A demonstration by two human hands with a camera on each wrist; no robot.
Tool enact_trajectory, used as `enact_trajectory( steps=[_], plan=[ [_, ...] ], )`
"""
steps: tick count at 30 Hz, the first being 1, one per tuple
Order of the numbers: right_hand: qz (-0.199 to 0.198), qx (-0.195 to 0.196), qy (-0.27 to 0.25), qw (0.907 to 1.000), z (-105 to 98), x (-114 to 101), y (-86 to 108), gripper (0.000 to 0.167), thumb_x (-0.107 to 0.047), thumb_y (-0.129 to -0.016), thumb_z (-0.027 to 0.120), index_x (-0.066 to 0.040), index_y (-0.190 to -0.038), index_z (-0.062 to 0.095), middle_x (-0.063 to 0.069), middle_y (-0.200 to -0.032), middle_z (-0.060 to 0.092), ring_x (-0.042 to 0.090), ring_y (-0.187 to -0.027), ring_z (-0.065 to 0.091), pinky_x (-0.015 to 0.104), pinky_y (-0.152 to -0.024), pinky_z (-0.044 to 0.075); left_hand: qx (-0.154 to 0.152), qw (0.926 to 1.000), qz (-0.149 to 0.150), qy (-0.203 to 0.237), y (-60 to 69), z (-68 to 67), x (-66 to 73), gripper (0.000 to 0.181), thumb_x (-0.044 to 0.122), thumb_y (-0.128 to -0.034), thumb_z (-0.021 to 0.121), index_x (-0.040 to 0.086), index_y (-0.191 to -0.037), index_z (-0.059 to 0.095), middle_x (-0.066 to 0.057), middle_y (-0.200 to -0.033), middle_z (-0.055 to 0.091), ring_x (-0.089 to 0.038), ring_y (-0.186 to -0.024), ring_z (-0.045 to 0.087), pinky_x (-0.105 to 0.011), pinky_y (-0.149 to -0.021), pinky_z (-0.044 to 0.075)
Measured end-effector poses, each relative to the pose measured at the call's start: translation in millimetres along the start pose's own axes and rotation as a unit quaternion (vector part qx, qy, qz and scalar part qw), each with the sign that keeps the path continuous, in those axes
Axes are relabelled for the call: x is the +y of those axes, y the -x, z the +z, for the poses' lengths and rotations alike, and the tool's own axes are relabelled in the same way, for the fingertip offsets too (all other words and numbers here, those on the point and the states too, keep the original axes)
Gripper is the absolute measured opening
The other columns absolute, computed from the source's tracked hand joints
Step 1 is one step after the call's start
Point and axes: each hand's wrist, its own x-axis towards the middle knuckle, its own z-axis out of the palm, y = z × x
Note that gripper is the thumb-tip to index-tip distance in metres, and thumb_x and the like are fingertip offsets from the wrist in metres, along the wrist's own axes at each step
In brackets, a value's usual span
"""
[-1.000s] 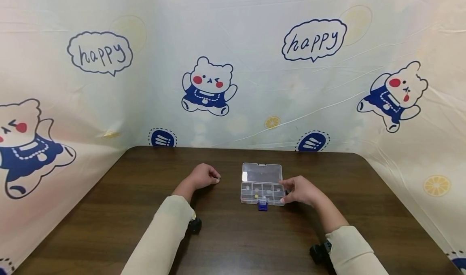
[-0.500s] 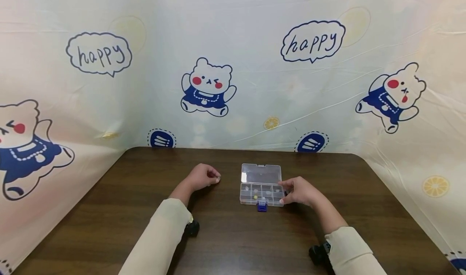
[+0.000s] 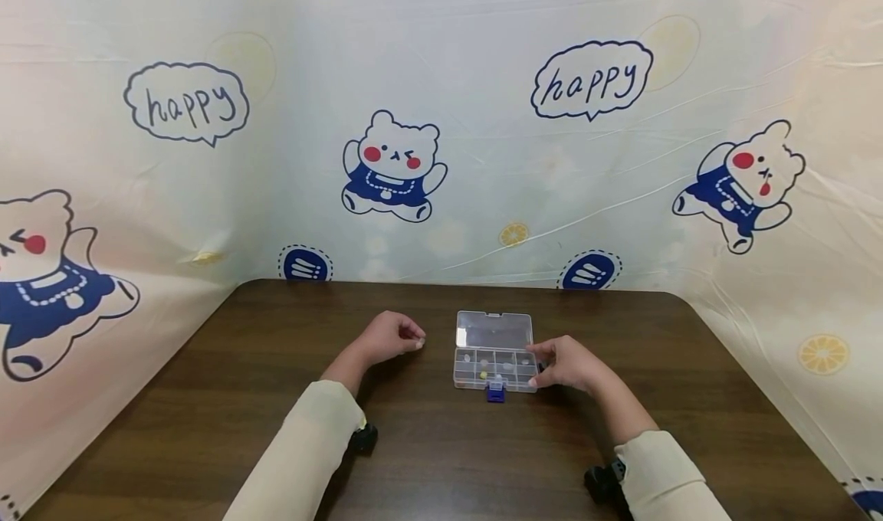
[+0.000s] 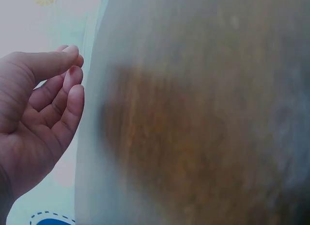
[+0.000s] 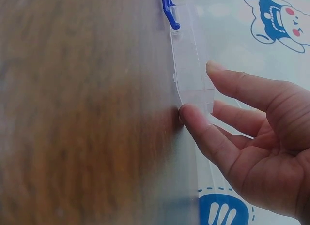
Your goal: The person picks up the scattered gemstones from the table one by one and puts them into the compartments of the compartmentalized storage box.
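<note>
A clear plastic compartment box sits on the table with its lid raised at the back and a blue latch at the front. Several small pale pieces and a yellow one lie in its compartments. My right hand grips the box's right end; in the right wrist view its fingers are at the box's corner. To the left of the box, my left hand pinches a small pale thing, its kind too small to tell. The left wrist view shows thumb and finger meeting, the piece hidden.
The brown wooden table runs back to a patterned cloth hung behind and at both sides. Black wrist cameras are strapped at both cuffs.
My left hand has shifted slightly right, toward the box, still pinching the small thing. The right hand keeps its hold on the box.
</note>
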Motion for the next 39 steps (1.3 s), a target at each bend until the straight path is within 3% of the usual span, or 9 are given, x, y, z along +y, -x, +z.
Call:
enact_trajectory(
  steps=[8, 19, 39],
  plan=[
    [0.003, -0.001, -0.002, 1.0000, 0.6, -0.4, 0.8, 0.062, -0.015, -0.071, 0.088, -0.006, -0.128, 0.065, 0.016, -0.122, 0.064, 0.026, -0.104, 0.058, 0.050, -0.099, 0.043, -0.009, 0.9995, 0.029, -0.001, 0.8, 3.3, 11.5, 0.006, 0.013, -0.0856, 0.076, 0.015, -0.091, 0.075, 0.004, -0.087, 0.068, -0.016, -0.078, 0.058, -0.032, -0.073, 0.052],
    [-0.001, -0.005, -0.004, 1.0000, -1.0, -0.7, 2.2, 0.063, -0.013, -0.071, 0.088, -0.005, -0.128, 0.064, 0.017, -0.123, 0.063, 0.025, -0.106, 0.058, 0.050, -0.098, 0.044, -0.049, 0.9954, 0.082, -0.004, 1.1, 12.5, 30.8, 0.006, 0.013, -0.0865, 0.075, 0.013, -0.093, 0.075, 0.005, -0.085, 0.068, -0.014, -0.078, 0.059, -0.030, -0.072, 0.052],
    [-0.003, -0.005, -0.004, 1.0000, -0.8, -0.3, 1.4, 0.063, -0.013, -0.071, 0.088, -0.005, -0.128, 0.064, 0.017, -0.123, 0.063, 0.025, -0.106, 0.058, 0.050, -0.099, 0.043, -0.063, 0.9914, 0.115, 0.001, 5.1, 21.7, 55.7, 0.006, 0.011, -0.0863, 0.075, 0.010, -0.092, 0.075, 0.005, -0.084, 0.067, -0.014, -0.076, 0.058, -0.029, -0.070, 0.052]
  ],
)
